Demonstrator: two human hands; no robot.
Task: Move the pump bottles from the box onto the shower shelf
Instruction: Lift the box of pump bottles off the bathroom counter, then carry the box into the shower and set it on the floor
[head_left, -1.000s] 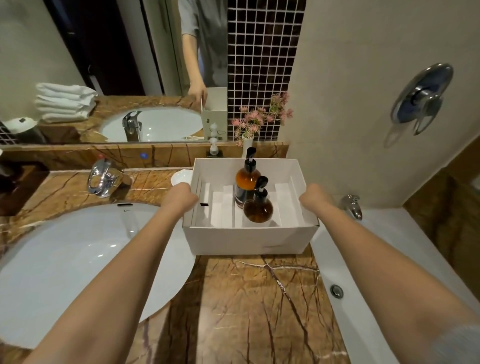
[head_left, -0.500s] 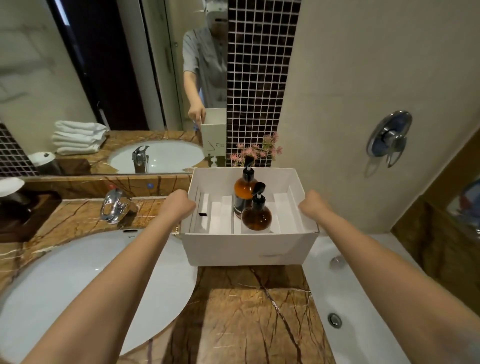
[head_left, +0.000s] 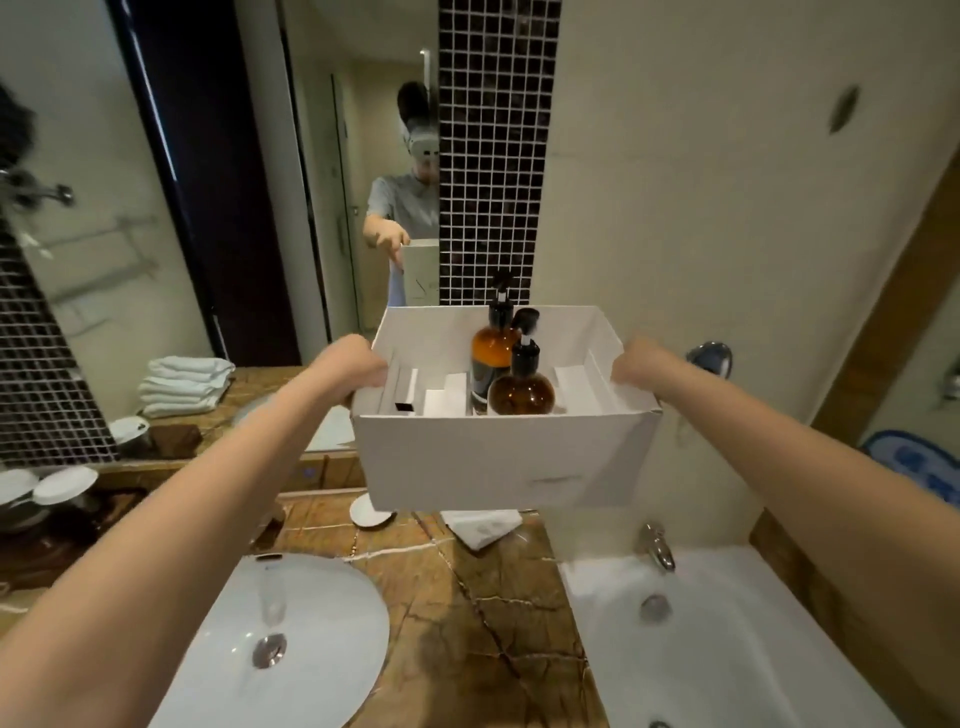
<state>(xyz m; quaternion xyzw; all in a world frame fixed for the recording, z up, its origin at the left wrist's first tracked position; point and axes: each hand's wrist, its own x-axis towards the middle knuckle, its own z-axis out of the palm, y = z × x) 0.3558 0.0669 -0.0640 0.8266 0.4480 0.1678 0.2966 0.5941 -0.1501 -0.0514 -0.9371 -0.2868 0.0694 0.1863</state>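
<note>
A white open-topped box (head_left: 498, 457) hangs in the air above the brown marble counter (head_left: 467, 613), held from both sides. My left hand (head_left: 358, 366) grips its left wall and my right hand (head_left: 636, 364) grips its right wall. Inside stand two amber pump bottles with black pumps: a tall one (head_left: 491, 348) at the back and a round, squat one (head_left: 521, 392) in front of it, both upright between white cardboard dividers. No shower shelf is in view.
A white basin (head_left: 291, 639) lies lower left, a white bathtub (head_left: 727, 639) with its spout (head_left: 657, 545) lower right. A folded white cloth (head_left: 480, 525) and a small white dish (head_left: 370, 512) sit on the counter under the box. A mirror and a dark mosaic strip (head_left: 493, 156) stand behind.
Both hands have lifted the box off the counter and raised it, with the bottles still upright inside. The view has tilted upward.
</note>
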